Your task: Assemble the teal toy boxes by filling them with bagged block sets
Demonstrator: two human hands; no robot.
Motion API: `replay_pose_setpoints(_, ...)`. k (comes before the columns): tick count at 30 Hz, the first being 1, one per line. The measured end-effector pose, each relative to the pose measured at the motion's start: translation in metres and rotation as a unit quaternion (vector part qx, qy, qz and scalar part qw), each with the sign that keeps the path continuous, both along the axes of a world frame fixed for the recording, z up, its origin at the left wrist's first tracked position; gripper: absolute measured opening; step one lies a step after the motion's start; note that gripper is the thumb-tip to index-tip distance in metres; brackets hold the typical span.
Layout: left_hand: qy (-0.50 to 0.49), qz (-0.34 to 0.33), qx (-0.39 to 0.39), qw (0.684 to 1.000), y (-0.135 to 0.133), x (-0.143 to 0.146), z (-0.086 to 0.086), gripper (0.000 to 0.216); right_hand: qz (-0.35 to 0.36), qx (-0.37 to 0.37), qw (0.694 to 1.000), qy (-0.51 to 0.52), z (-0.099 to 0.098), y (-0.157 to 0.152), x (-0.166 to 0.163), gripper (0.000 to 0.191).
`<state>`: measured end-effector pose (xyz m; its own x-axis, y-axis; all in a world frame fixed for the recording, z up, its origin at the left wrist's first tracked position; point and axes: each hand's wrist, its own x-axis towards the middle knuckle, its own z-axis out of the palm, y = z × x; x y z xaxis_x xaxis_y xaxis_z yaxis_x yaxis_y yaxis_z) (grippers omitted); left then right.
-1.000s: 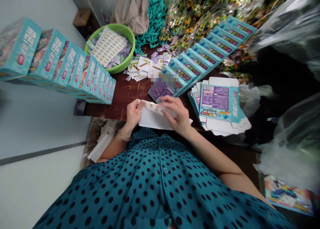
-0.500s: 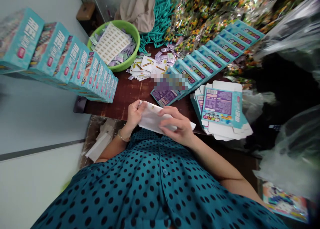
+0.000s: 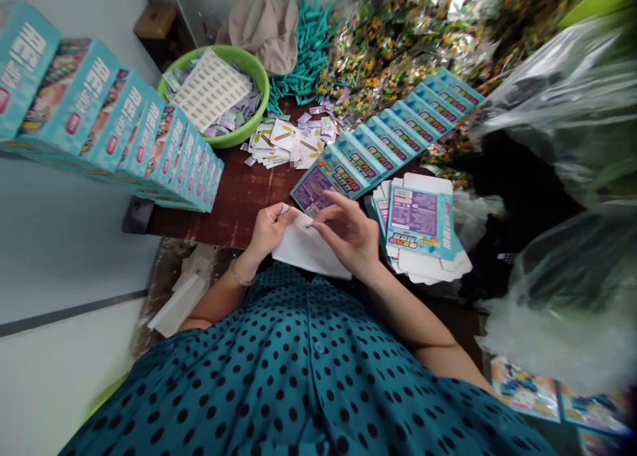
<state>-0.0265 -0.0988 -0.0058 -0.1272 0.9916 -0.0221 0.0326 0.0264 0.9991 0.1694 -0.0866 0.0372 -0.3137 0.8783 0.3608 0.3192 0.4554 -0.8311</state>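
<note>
My left hand (image 3: 269,230) grips the upper left corner of a white paper sheet (image 3: 309,251), thumb on top. The sheet is held tilted over my lap at the table's front edge. Over its right part, my right hand (image 3: 352,235) has thumb and forefinger brought together in a pinch. A tiny dark spot shows at those fingertips, too small to name. Just beyond the hands lies a slanting row of teal and purple boxes (image 3: 373,160). To the right is a pile of flattened teal boxes (image 3: 421,217).
Stacked teal boxes (image 3: 134,127) stand at left. A green basin (image 3: 261,114) holds small packets and a sticker sheet (image 3: 212,91). Printed cards (image 3: 283,137), teal sticks (image 3: 308,51) and bags of coloured pieces (image 3: 423,38) lie behind. Clear plastic bags (image 3: 572,290) are at right.
My right hand has gone from loosely curled fingers over the sheet to a thumb-and-forefinger pinch near its upper edge. My left hand keeps its grip. The view has shifted slightly to the right.
</note>
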Motion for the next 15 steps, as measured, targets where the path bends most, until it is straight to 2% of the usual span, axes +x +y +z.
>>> replay_pose_setpoints(2,0.003,0.001,-0.002,1.000,0.009,-0.003,-0.006,0.056,-0.039,0.005,0.999,0.007,0.007,0.014,0.006,0.056)
replay_pose_setpoints(4,0.012,-0.001,0.005,1.000,0.019,-0.005,-0.015,0.058,-0.108,0.038,0.993,-0.005,0.005,0.040,0.012,0.057)
replay_pose_setpoints(6,0.014,-0.022,0.009,1.000,0.026,-0.004,-0.025,0.060,-0.168,0.066,0.983,-0.033,-0.007,0.072,0.016,0.057)
replay_pose_setpoints(9,-0.002,-0.064,-0.004,0.998,0.029,0.002,-0.036,0.060,-0.216,0.089,0.968,-0.094,-0.032,0.108,0.018,0.060)
replay_pose_setpoints(12,-0.015,-0.084,-0.016,0.996,0.027,0.009,-0.043,0.058,-0.244,0.122,0.950,-0.154,-0.044,0.120,0.020,0.060)
replay_pose_setpoints(15,-0.017,-0.095,-0.025,0.995,0.028,0.010,-0.048,0.056,-0.287,0.158,0.923,-0.199,-0.035,0.122,0.031,0.054)
